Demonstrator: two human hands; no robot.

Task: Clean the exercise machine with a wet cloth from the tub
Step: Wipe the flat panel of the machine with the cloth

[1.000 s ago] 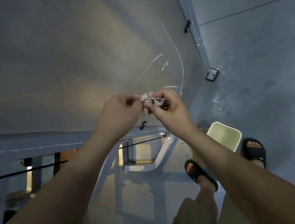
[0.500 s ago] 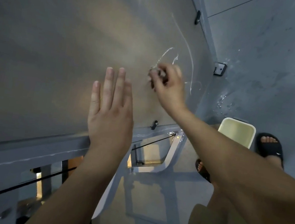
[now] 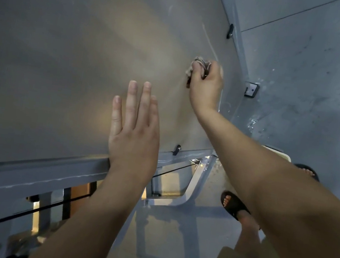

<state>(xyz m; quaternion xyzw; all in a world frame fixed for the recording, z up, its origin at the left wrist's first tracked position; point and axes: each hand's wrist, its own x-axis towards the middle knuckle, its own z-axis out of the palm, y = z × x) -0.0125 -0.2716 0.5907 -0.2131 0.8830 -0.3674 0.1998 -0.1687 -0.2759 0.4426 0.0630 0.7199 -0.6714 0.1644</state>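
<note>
cloth (image 3: 197, 63) moved up panel (image 3: 66, 53) in right hand (image 3: 206, 88) | left hand (image 3: 135, 130) flat

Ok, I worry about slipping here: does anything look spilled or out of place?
Yes: water drops glisten on the floor near the machine's corner, beside the tub and close to a sandalled foot. Otherwise nothing looks odd; the right hand grips the cloth against the panel.

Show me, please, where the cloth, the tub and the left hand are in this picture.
cloth (image 3: 196, 63): head view, on the bunched top that sticks out of the grip.
tub (image 3: 281, 155): head view, on the pale corner of its rim.
left hand (image 3: 134, 134): head view, on the back of the hand.
</note>
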